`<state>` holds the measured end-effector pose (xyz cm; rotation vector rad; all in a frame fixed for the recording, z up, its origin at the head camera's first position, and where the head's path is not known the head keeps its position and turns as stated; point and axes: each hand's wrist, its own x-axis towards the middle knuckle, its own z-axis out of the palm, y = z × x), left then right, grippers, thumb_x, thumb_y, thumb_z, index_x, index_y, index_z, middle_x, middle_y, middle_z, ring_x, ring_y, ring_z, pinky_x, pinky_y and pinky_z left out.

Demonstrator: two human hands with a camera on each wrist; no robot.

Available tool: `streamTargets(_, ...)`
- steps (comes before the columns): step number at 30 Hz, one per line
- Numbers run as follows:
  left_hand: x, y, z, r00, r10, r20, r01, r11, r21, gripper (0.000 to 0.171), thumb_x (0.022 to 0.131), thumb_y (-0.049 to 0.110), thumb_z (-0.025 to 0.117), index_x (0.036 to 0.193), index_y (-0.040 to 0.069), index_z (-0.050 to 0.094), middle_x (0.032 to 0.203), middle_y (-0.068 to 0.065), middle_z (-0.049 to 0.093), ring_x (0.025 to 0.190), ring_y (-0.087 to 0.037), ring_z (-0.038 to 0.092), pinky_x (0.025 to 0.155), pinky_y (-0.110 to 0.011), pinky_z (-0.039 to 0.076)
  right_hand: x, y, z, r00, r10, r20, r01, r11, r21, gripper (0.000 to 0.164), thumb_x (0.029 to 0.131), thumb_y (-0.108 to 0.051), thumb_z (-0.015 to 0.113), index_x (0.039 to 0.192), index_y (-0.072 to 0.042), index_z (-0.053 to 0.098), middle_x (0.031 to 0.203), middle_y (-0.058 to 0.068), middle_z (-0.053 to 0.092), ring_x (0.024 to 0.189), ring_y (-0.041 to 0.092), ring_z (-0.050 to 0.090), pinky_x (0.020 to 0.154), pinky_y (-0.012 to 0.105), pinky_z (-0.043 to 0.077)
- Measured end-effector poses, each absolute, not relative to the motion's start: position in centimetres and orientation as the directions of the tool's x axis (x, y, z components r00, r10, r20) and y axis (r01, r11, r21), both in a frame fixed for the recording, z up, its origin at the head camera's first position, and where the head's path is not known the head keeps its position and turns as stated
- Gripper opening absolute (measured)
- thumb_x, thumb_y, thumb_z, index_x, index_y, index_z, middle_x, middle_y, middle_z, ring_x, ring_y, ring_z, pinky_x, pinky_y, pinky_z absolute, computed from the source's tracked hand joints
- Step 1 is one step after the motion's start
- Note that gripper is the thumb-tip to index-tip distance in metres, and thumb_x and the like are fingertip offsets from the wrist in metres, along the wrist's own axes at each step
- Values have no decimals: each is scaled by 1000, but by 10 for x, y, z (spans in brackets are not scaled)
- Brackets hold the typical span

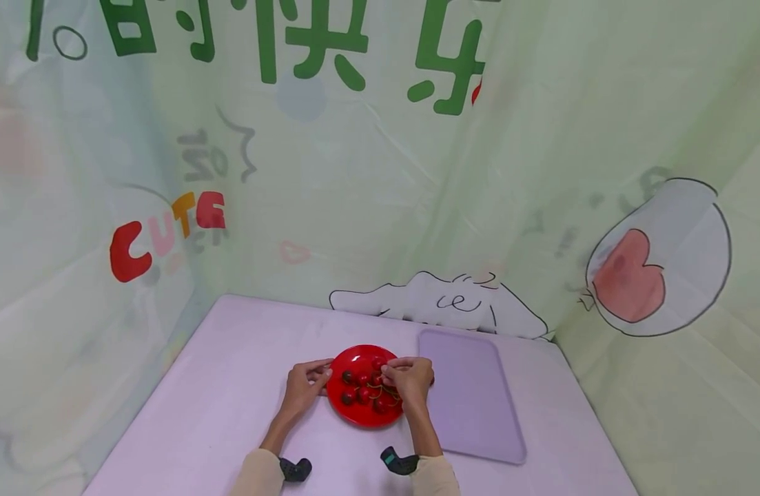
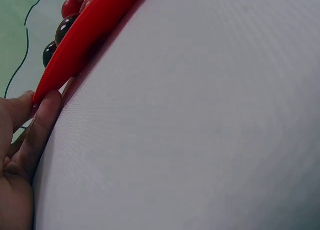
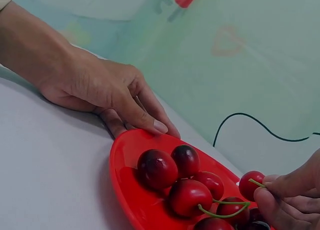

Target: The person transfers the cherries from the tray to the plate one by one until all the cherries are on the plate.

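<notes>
A round red plate (image 1: 366,420) holds several dark red cherries (image 3: 190,197), some with green stems. My left hand (image 1: 303,387) grips the plate's left rim, with the thumb on top and fingers underneath, as the left wrist view shows. Over the plate's right side, my right hand (image 1: 412,377) pinches one red cherry (image 3: 251,185) by its green stem between thumb and forefinger. In the right wrist view that cherry is at the plate's far edge, beside the other cherries; whether it touches them I cannot tell.
A flat purple tray (image 1: 479,406) lies on the table to the right of the plate. The pale table (image 1: 231,413) is bordered by a printed cloth backdrop (image 1: 355,207) at the back and both sides.
</notes>
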<state>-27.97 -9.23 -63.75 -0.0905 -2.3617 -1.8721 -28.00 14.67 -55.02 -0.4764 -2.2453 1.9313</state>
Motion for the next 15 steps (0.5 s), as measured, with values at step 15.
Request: streamTargets(15,-284,-93,-645,-985,-31,169,158,224,962,29,103,9,75,131,4,79,102,-13,77,72,-5,67,64,-16,62,-289,142,-560,-942,329,-64,134,195,-972,10,87,5,88,91,9,80,74,16,78,54,16,74,53,23,62)
